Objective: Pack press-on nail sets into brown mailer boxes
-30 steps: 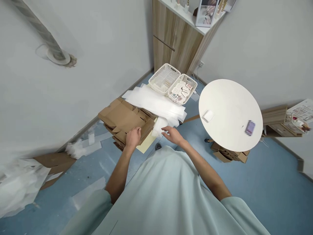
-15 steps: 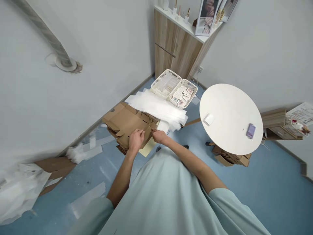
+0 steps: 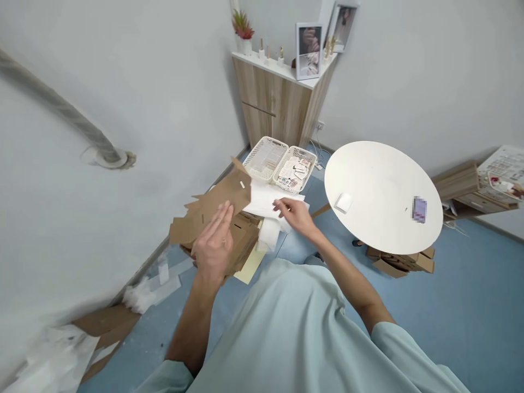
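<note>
My left hand lies over a flattened brown cardboard box, its fingers long and close together along the near edge; its thumb is hidden. That cardboard is raised and tilted above a stack of flattened cardboard boxes. My right hand is off the cardboard, with loosely bent fingers apart and nothing visible between them. Under and beyond its fingertips lie white packing sheets. A pale yellow sheet sticks out below the stack.
Two white plastic baskets stand behind the sheets, holding clear cases and printed cards. On the right is a round white table with cartons beneath. A wood-grain cabinet fills the corner. Scraps of white wrapping lie at left.
The top flattened box has been lifted and tilted off the stack by my left hand. My right hand has let go of the cardboard and moved right. The view has shifted upward.
</note>
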A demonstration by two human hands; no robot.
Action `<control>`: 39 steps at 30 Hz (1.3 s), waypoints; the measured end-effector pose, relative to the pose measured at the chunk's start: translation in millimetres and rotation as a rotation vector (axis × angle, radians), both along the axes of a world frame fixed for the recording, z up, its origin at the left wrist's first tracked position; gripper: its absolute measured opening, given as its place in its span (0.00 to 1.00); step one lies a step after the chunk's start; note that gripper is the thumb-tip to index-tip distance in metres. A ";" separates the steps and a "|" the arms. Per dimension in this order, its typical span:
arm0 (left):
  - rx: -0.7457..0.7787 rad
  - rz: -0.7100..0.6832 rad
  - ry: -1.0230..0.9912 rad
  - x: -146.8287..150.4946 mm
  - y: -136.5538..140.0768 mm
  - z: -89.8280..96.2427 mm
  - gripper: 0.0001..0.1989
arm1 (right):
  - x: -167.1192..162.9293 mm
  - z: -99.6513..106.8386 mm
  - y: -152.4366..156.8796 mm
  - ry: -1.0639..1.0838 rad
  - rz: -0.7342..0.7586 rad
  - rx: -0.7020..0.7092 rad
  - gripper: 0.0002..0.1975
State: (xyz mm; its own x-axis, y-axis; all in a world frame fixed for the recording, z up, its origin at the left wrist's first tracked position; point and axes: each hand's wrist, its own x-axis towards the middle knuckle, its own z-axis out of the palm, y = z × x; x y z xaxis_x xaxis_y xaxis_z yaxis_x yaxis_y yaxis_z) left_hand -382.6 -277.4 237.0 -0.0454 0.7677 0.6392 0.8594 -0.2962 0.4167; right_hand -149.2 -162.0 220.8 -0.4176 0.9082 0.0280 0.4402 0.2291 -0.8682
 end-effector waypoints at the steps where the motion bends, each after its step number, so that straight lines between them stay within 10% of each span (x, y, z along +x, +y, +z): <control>1: 0.012 -0.071 0.033 10.8 10.2 7.5 0.27 | 19.7 20.7 4.8 0.046 -0.088 0.030 0.25; 6: 0.079 -0.434 0.168 79.0 69.4 23.9 0.29 | 114.1 91.4 4.7 0.068 -0.411 0.146 0.27; 10: 0.158 -0.677 0.216 150.1 112.7 16.8 0.29 | 182.3 90.4 -1.8 0.003 -0.637 0.177 0.22; 16: 0.141 -0.909 0.238 278.6 161.2 -27.2 0.29 | 303.1 35.9 -4.0 0.027 -0.894 0.096 0.17; 27: -0.238 -1.163 0.435 508.7 202.8 -190.1 0.30 | 518.5 -126.6 -14.9 -0.042 -1.100 -0.238 0.23; 33: -0.495 -1.192 0.526 562.2 194.7 -241.6 0.31 | 563.2 -194.9 -18.9 -0.167 -1.053 -0.388 0.20; 39: -0.779 -1.121 0.501 568.8 181.3 -251.1 0.29 | 578.4 -210.9 -24.6 -0.262 -0.971 -0.523 0.15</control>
State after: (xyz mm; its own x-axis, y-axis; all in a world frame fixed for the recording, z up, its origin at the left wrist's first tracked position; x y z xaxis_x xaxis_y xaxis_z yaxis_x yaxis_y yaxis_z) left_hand 186.3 -96.1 -14.1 0.8978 0.4020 -0.1801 0.4343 -0.7398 0.5139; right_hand 429.2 -186.6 9.9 0.5333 0.7256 -0.4348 0.4159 -0.6725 -0.6122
